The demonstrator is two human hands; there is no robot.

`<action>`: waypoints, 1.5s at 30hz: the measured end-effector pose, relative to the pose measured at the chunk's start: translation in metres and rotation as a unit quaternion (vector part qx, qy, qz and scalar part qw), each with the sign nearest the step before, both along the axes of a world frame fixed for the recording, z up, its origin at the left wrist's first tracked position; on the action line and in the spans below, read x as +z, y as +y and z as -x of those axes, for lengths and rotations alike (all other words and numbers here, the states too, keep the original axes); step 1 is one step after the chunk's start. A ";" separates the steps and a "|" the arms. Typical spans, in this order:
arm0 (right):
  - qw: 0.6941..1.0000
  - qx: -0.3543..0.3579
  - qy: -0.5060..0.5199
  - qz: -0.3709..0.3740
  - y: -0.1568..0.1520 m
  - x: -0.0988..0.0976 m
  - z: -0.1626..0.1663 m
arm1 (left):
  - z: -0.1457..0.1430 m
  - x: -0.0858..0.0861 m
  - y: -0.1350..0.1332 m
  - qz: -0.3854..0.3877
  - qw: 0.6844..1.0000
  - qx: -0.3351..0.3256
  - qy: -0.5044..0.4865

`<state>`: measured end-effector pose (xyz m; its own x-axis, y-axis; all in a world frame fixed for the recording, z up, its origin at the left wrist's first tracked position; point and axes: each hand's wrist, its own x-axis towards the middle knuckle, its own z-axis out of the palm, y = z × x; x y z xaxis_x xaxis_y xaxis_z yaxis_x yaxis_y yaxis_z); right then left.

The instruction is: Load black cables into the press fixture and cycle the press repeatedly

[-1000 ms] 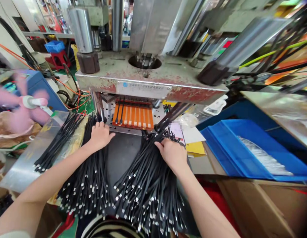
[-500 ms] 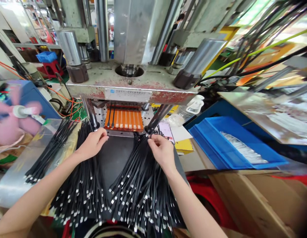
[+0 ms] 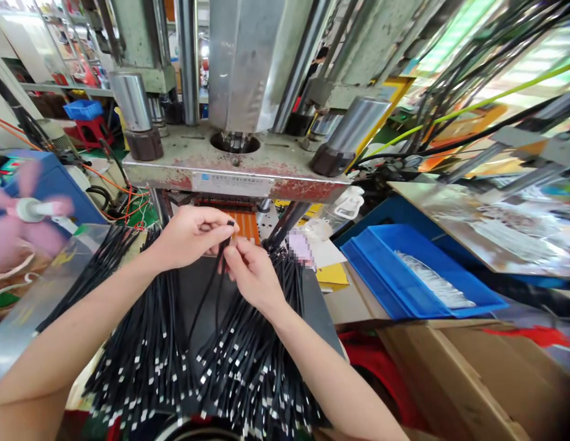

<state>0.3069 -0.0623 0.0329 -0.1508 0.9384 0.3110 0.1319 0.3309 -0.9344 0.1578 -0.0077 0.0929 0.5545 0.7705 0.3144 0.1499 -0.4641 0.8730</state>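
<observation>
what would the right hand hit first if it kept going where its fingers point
Probably the left hand, pinching a black cable just ahead; the orange mould lies beyond, though depth is unclear.

A left cable heap (image 3: 142, 355) and a right cable heap (image 3: 252, 373) lie on the bench (image 3: 344, 303) before the press (image 3: 234, 174); a bin (image 3: 358, 269) stands to their right, a fan (image 3: 27, 211) far left.

A factory floor, probably cable assembly: heavy press (image 3: 234, 122) (rusted plate), blue parts bin (image 3: 418, 275), cable piles (image 3: 248, 361).

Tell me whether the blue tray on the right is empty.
No, the blue tray holds a heap of pale shiny strips along its middle.
</observation>
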 end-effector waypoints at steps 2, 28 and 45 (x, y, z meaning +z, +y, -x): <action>0.998 0.037 -0.054 -0.001 -0.009 -0.008 0.001 | 0.000 0.006 0.004 -0.018 1.000 0.021 -0.006; 0.951 -0.120 -0.283 -0.026 0.142 -0.044 -0.014 | 0.037 -0.101 0.039 -0.322 0.849 -0.031 0.418; 0.876 -0.202 -0.438 -0.012 0.121 -0.040 -0.012 | -0.030 -0.083 0.151 -0.156 0.869 0.080 0.463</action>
<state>0.3185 0.0592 -0.0073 0.0015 0.9648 0.2629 0.9059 0.1100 -0.4089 0.1878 0.1437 0.0097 0.5751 0.8181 -0.0024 0.8051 -0.5655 0.1791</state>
